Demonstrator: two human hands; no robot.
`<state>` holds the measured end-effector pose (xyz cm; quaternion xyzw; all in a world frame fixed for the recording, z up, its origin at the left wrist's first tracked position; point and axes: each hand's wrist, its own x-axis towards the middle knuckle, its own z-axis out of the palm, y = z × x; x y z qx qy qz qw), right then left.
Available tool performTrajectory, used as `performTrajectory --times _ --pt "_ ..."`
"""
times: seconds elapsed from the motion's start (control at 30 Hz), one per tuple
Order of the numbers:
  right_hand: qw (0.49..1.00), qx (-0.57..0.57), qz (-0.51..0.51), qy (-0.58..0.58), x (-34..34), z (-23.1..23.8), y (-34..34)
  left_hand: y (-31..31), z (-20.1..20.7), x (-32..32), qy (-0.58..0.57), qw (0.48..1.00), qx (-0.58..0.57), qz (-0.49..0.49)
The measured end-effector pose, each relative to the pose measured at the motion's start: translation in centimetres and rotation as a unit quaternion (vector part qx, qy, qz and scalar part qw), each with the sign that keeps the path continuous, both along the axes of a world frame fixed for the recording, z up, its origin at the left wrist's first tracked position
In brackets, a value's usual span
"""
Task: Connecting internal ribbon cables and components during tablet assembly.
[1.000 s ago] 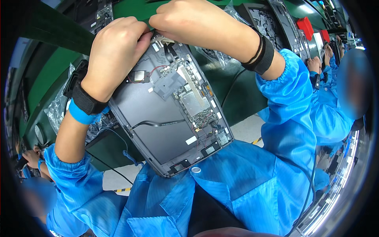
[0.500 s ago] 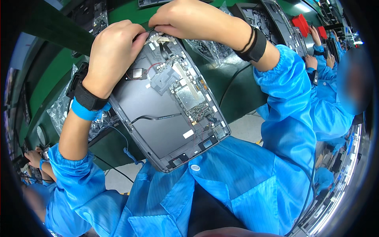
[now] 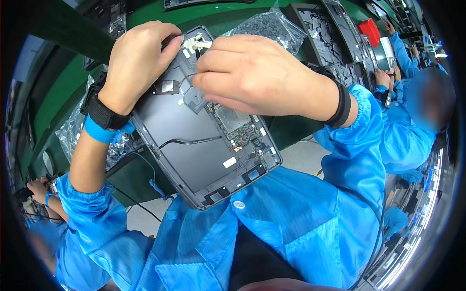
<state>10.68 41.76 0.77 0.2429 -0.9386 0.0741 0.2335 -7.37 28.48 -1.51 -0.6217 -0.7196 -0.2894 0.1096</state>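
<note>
An opened grey device housing (image 3: 187, 157), shaped like a laptop base or a tablet, lies tilted in front of me, its near corner against my blue smock. Inside it show a circuit board (image 3: 242, 138), a flat black cable (image 3: 189, 141), a small speaker-like part (image 3: 167, 87) with a red wire and white tape (image 3: 196, 44) at the far end. My left hand (image 3: 141, 63) is closed on the far left edge, thumb and fingers bent together. Over the board's far part hangs my right hand (image 3: 250, 75), fingers curled together near a grey plate (image 3: 196, 98); their tips are partly hidden.
Clear plastic bags (image 3: 272, 29) lie beyond the housing, with another (image 3: 75, 133) at left. A dark tray of parts (image 3: 323, 43) and a red bin (image 3: 370, 32) stand at far right on the green bench (image 3: 194, 14). Co-workers sit on both sides. A coiled blue cord (image 3: 156, 186) hangs near my left arm.
My right hand has left the housing's far edge and come nearer and to the right, over the circuit board. My left hand stays at the far left edge, and the housing has barely shifted.
</note>
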Motion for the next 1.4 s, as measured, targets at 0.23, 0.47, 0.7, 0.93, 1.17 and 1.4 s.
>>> performTrajectory --times 0.23,0.47,0.7,0.93,1.17,1.4 --pt "1.0 0.0 -0.014 -0.022 0.9 -0.8 -0.9 0.3 -0.2 0.1 0.098 0.995 -0.007 -0.007" --pt "0.991 -0.077 -0.059 -0.09 1.0 -0.9 -1.4 0.1 0.2 0.2 0.07 0.996 -0.053 0.012" --pt "0.982 -0.125 -0.084 -0.115 0.7 -1.1 -1.0 -3.2 3.0 3.0 0.071 0.997 0.019 0.0" --pt "0.927 -0.308 -0.11 -0.181 0.8 -0.5 -0.4 -6.0 3.0 6.1 -0.121 0.99 -0.068 -0.014" --pt "0.985 -0.045 -0.004 0.166 0.4 -2.5 1.2 -3.2 2.9 3.0 -0.389 0.914 -0.109 -0.039" --pt "0.954 0.076 -0.01 0.289 -0.3 -3.2 1.1 -1.7 2.9 0.6 -0.371 0.915 -0.129 -0.089"
